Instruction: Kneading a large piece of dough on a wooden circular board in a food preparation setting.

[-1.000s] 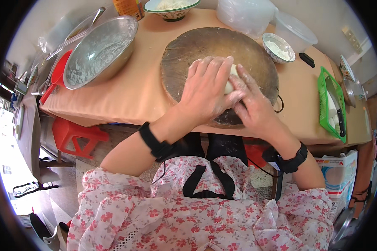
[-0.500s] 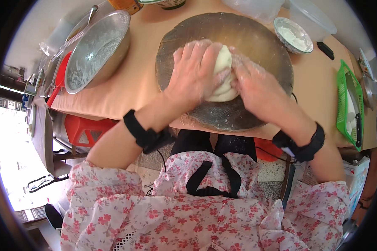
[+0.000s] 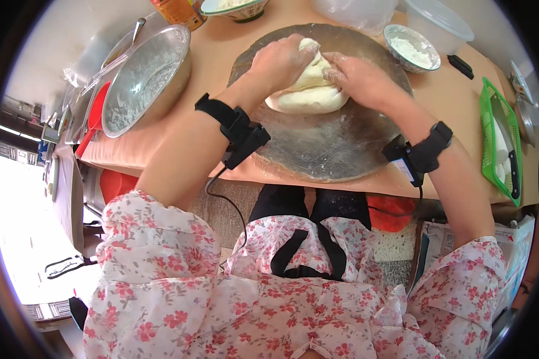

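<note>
A lump of pale dough lies on a dark round board. Its far edge is pulled up between my two hands, and the near part rests as a thick fold on the wood. My left hand is closed on the far left of the dough, with its fingertips curled over and partly hidden. From the right, my right hand pinches the dough's upper right edge, thumb and fingers together. Flour dusts the board and my fingers.
Left of the board stand a floury metal bowl and a red-handled scoop. A bowl of flour sits at the far right, near a clear plastic tub. A green basket holding a black-handled knife stands rightmost.
Both hands have moved away from me, lifting the dough's far edge. The dough, pressed between my palms before, is now spread wider with a fold at its near side.
</note>
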Action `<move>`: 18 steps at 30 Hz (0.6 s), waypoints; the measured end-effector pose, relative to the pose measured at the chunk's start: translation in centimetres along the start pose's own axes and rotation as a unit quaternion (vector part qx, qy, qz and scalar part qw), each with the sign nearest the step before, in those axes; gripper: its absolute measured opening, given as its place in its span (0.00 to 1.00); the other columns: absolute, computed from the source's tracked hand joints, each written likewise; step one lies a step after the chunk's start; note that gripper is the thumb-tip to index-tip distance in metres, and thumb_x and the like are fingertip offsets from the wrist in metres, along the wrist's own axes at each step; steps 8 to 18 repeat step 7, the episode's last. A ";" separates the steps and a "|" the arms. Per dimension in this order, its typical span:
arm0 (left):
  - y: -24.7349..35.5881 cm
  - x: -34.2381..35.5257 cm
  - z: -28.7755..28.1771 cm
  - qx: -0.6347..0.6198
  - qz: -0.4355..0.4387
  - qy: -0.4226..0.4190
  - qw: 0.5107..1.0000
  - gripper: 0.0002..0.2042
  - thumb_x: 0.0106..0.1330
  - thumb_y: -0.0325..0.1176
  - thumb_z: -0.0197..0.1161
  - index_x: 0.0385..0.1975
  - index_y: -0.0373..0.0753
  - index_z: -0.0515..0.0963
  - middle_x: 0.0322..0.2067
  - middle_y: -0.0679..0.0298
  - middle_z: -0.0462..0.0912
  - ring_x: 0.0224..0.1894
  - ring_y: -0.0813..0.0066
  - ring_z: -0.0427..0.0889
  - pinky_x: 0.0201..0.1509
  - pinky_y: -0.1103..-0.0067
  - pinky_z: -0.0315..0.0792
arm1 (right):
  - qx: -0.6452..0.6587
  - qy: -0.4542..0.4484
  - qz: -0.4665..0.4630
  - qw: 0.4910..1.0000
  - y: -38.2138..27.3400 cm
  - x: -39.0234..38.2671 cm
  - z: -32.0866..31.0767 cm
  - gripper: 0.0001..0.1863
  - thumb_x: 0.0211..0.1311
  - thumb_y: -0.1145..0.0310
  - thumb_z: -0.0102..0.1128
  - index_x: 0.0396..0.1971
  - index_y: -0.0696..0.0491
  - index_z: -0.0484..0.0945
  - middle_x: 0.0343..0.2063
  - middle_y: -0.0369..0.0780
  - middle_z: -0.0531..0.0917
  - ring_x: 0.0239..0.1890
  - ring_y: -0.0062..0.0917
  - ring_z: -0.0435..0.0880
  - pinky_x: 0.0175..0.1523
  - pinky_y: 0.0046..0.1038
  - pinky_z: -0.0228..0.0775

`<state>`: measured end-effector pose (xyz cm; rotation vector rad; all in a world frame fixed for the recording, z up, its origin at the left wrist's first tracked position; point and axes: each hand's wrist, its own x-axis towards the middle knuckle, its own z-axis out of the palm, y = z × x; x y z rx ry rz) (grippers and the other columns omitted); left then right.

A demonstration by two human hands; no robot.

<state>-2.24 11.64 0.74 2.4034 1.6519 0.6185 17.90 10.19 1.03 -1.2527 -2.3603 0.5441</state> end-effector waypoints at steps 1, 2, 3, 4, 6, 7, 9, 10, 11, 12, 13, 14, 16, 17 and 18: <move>0.1 -0.1 -0.1 -0.025 0.005 0.009 1.000 0.21 0.71 0.48 0.50 0.52 0.36 0.73 0.46 0.45 0.80 0.50 0.45 0.77 0.53 0.62 0.70 | -0.005 0.006 -0.002 1.000 0.2 -0.5 0.0 0.23 0.67 0.58 0.50 0.56 0.57 0.73 0.47 0.52 0.81 0.51 0.45 0.78 0.57 0.39 0.68; 0.3 -0.3 0.0 -0.044 -0.027 0.001 0.999 0.22 0.69 0.50 0.51 0.52 0.38 0.74 0.46 0.47 0.80 0.51 0.48 0.78 0.55 0.64 0.70 | 0.013 0.005 0.014 1.000 0.3 -1.1 0.0 0.24 0.68 0.59 0.49 0.57 0.59 0.71 0.49 0.52 0.80 0.53 0.44 0.77 0.58 0.37 0.67; 0.4 -0.6 0.0 -0.044 -0.022 0.008 0.999 0.22 0.69 0.50 0.51 0.52 0.38 0.74 0.46 0.47 0.80 0.51 0.48 0.78 0.55 0.64 0.70 | 0.032 0.004 0.030 0.999 0.5 -1.8 -0.1 0.24 0.70 0.59 0.48 0.58 0.61 0.69 0.51 0.53 0.78 0.55 0.43 0.76 0.59 0.34 0.66; 0.7 -1.0 -0.2 -0.066 -0.039 0.003 0.997 0.23 0.69 0.51 0.52 0.52 0.39 0.74 0.47 0.48 0.80 0.51 0.50 0.78 0.56 0.65 0.70 | 0.050 -0.001 0.047 0.998 0.6 -2.5 -0.2 0.26 0.70 0.58 0.50 0.59 0.61 0.68 0.54 0.52 0.77 0.58 0.40 0.75 0.61 0.33 0.64; 1.3 -1.9 -0.7 -0.098 -0.060 -0.009 0.993 0.24 0.66 0.53 0.55 0.53 0.39 0.74 0.49 0.49 0.79 0.54 0.54 0.77 0.59 0.67 0.68 | 0.082 -0.006 0.057 0.995 0.4 -3.8 0.2 0.28 0.67 0.56 0.54 0.60 0.60 0.68 0.56 0.49 0.77 0.59 0.39 0.75 0.63 0.33 0.63; 1.6 -1.8 -1.2 -0.097 -0.054 -0.004 0.994 0.24 0.66 0.53 0.55 0.53 0.39 0.74 0.49 0.49 0.79 0.54 0.54 0.77 0.59 0.67 0.68 | 0.117 -0.013 0.072 0.990 0.1 -4.5 0.4 0.31 0.64 0.54 0.58 0.61 0.58 0.68 0.57 0.47 0.77 0.60 0.37 0.75 0.65 0.34 0.61; 1.6 -1.8 -1.2 -0.097 -0.054 -0.004 0.994 0.24 0.66 0.53 0.55 0.53 0.39 0.74 0.49 0.49 0.79 0.54 0.54 0.77 0.59 0.67 0.68 | 0.117 -0.013 0.072 0.990 0.1 -4.5 0.4 0.31 0.64 0.54 0.58 0.61 0.58 0.68 0.57 0.47 0.77 0.60 0.37 0.75 0.65 0.34 0.61; 1.6 -1.8 -1.2 -0.097 -0.054 -0.004 0.994 0.24 0.66 0.53 0.55 0.53 0.39 0.74 0.49 0.49 0.79 0.54 0.54 0.77 0.59 0.67 0.68 | 0.117 -0.013 0.072 0.990 0.1 -4.5 0.4 0.31 0.64 0.54 0.58 0.61 0.58 0.68 0.57 0.47 0.77 0.60 0.37 0.75 0.65 0.34 0.61; 1.6 -1.8 -1.2 -0.097 -0.054 -0.004 0.994 0.24 0.66 0.53 0.55 0.53 0.39 0.74 0.49 0.49 0.79 0.54 0.54 0.77 0.59 0.67 0.68 | 0.117 -0.013 0.072 0.990 0.1 -4.5 0.4 0.31 0.64 0.54 0.58 0.61 0.58 0.68 0.57 0.47 0.77 0.60 0.37 0.75 0.65 0.34 0.61; 1.6 -1.8 -1.2 -0.097 -0.054 -0.004 0.994 0.24 0.66 0.53 0.55 0.53 0.39 0.74 0.49 0.49 0.79 0.54 0.54 0.77 0.59 0.67 0.68 | 0.117 -0.013 0.072 0.990 0.1 -4.5 0.4 0.31 0.64 0.54 0.58 0.61 0.58 0.68 0.57 0.47 0.77 0.60 0.37 0.75 0.65 0.34 0.61; 1.6 -1.8 -1.2 -0.097 -0.054 -0.004 0.994 0.24 0.66 0.53 0.55 0.53 0.39 0.74 0.49 0.49 0.79 0.54 0.54 0.77 0.59 0.67 0.68 | 0.117 -0.013 0.072 0.990 0.1 -4.5 0.4 0.31 0.64 0.54 0.58 0.61 0.58 0.68 0.57 0.47 0.77 0.60 0.37 0.75 0.65 0.34 0.61; 1.6 -1.8 -1.2 -0.097 -0.054 -0.004 0.994 0.24 0.66 0.53 0.55 0.53 0.39 0.74 0.49 0.49 0.79 0.54 0.54 0.77 0.59 0.67 0.68 | 0.117 -0.013 0.072 0.990 0.1 -4.5 0.4 0.31 0.64 0.54 0.58 0.61 0.58 0.68 0.57 0.47 0.77 0.60 0.37 0.75 0.65 0.34 0.61; 1.6 -1.8 -1.2 -0.097 -0.054 -0.004 0.994 0.24 0.66 0.53 0.55 0.53 0.39 0.74 0.49 0.49 0.79 0.54 0.54 0.77 0.59 0.67 0.68 | 0.117 -0.013 0.072 0.990 0.1 -4.5 0.4 0.31 0.64 0.54 0.58 0.61 0.58 0.68 0.57 0.47 0.77 0.60 0.37 0.75 0.65 0.34 0.61; 1.6 -1.8 -1.2 -0.097 -0.054 -0.004 0.994 0.24 0.66 0.53 0.55 0.53 0.39 0.74 0.49 0.49 0.79 0.54 0.54 0.77 0.59 0.67 0.68 | 0.117 -0.013 0.072 0.990 0.1 -4.5 0.4 0.31 0.64 0.54 0.58 0.61 0.58 0.68 0.57 0.47 0.77 0.60 0.37 0.75 0.65 0.34 0.61; 1.6 -1.8 -1.2 -0.097 -0.054 -0.004 0.994 0.24 0.66 0.53 0.55 0.53 0.39 0.74 0.49 0.49 0.79 0.54 0.54 0.77 0.59 0.67 0.68 | 0.117 -0.013 0.072 0.990 0.1 -4.5 0.4 0.31 0.64 0.54 0.58 0.61 0.58 0.68 0.57 0.47 0.77 0.60 0.37 0.75 0.65 0.34 0.61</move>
